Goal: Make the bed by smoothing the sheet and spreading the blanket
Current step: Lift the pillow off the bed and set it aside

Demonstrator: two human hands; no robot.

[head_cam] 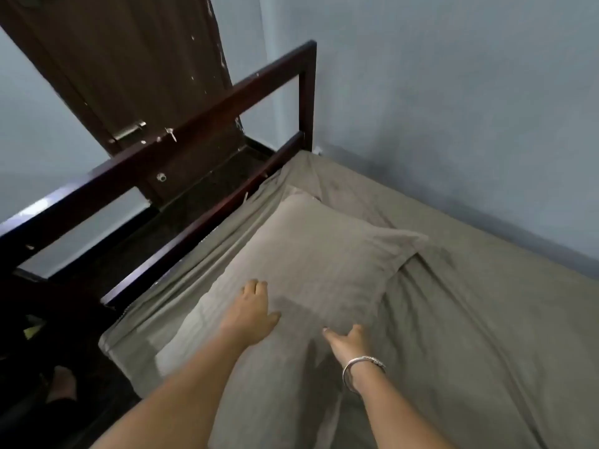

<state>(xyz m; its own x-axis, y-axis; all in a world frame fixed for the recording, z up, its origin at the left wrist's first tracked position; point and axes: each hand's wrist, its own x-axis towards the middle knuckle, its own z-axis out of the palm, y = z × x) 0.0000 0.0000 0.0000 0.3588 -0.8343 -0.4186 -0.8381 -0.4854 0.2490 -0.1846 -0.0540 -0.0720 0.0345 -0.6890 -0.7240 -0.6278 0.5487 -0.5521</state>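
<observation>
Pillow [311, 254] lies on sheet [486, 303] at headboard [207, 115] end. Left hand [251, 314] flat on pillow, fingers together. Right hand [350, 343] pinches pillow's near edge; bangle [361, 367] on wrist.

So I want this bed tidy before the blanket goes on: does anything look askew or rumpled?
Yes. The pillow lies diagonally, not square to the headboard, and the sheet is creased beside it and bunched along the frame.
</observation>
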